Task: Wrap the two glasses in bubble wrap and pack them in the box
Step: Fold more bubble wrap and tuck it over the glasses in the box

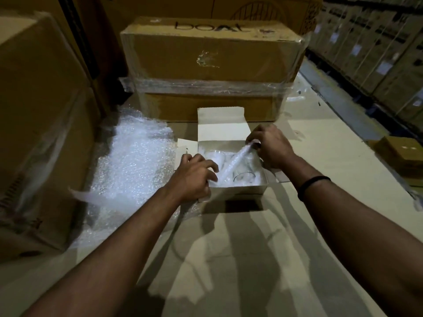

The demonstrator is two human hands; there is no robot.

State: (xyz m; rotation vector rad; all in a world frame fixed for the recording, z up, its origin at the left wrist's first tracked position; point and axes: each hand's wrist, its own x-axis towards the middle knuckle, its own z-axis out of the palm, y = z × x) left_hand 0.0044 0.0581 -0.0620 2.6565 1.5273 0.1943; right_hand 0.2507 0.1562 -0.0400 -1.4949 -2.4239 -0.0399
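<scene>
**Both hands at the open box, a strip of wrap stretched between them**

At far left we see a tall carton (pixel 39 124) under clear film. Beside it a loose heap of bubble wrap (pixel 135 161) lies on the pale cardboard surface (pixel 240 259), running up to the left side of the box.

Our left hand (pixel 194 177) sits at the box's near-left corner, fingers curled down onto the lower end of a twisted strip (pixel 235 161) of wrap; they look pinched on it, though the contact itself is partly hidden by the knuckles.

The small white box (pixel 240 189) stands open in the middle, its lid flap (pixel 222 124) upright at the back and a side flap folded out to the left. Inside, two clear glasses lie on wrap lining: one glass (pixel 214 156) toward the back left, the other glass (pixel 244 176) toward the front right with its rim facing us. The strip crosses diagonally above them.

Our right hand (pixel 270 145) is over the box's back-right corner, thumb and fingertips pinching the strip's upper end. A dark band (pixel 313 183) circles that wrist.

Behind the box stands a film-wrapped brown carton (pixel 212 56), and stacked cartons (pixel 377 53) line the far right.
</scene>
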